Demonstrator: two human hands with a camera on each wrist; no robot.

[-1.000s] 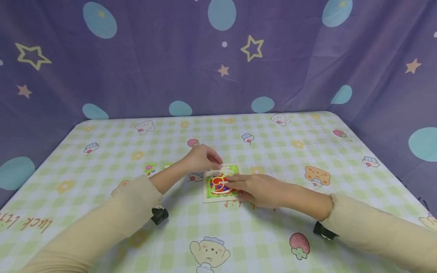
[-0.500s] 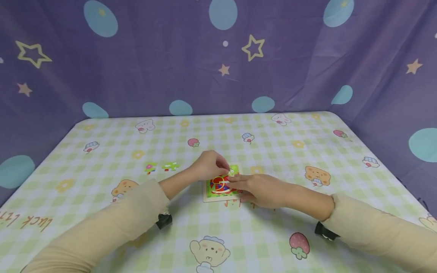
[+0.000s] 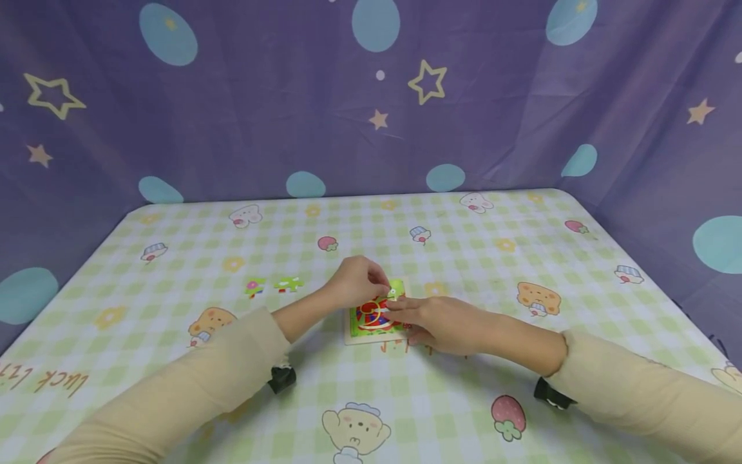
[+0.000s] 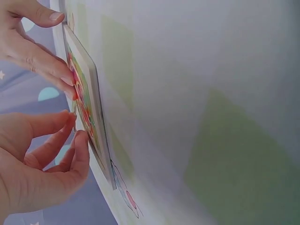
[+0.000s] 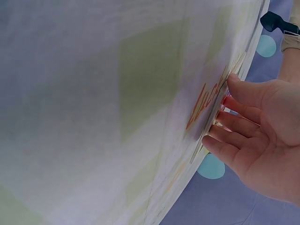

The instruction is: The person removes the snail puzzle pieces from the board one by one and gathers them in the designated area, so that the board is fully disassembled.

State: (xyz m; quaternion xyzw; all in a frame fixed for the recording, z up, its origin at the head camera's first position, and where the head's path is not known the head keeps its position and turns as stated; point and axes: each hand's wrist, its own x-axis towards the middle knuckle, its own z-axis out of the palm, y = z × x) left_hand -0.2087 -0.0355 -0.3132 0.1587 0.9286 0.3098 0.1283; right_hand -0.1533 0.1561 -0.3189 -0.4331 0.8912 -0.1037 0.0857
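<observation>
A small square jigsaw puzzle board (image 3: 371, 339) with a pale rim and a red, blue and green picture lies mid-table in the head view. My left hand (image 3: 356, 281) is over its upper left part, thumb and fingertips pinching a thin puzzle piece (image 4: 74, 123), seen nearly edge-on in the left wrist view. My right hand (image 3: 443, 324) rests on the board's right side. Its fingers lie fairly straight across the picture, with the thumb (image 5: 233, 80) at the board's edge. Both hands hide parts of the picture.
Two loose green puzzle pieces, one with a pink flower (image 3: 254, 287) and one with white spots (image 3: 288, 284), lie left of the board. A checked cloth (image 3: 440, 399) covers the table; a purple curtain (image 3: 261, 116) hangs behind.
My left hand has moved right and slightly nearer, bringing the piece over the board's upper part, then stayed there. The loose pieces on the left came into fuller view. My right hand has barely moved.
</observation>
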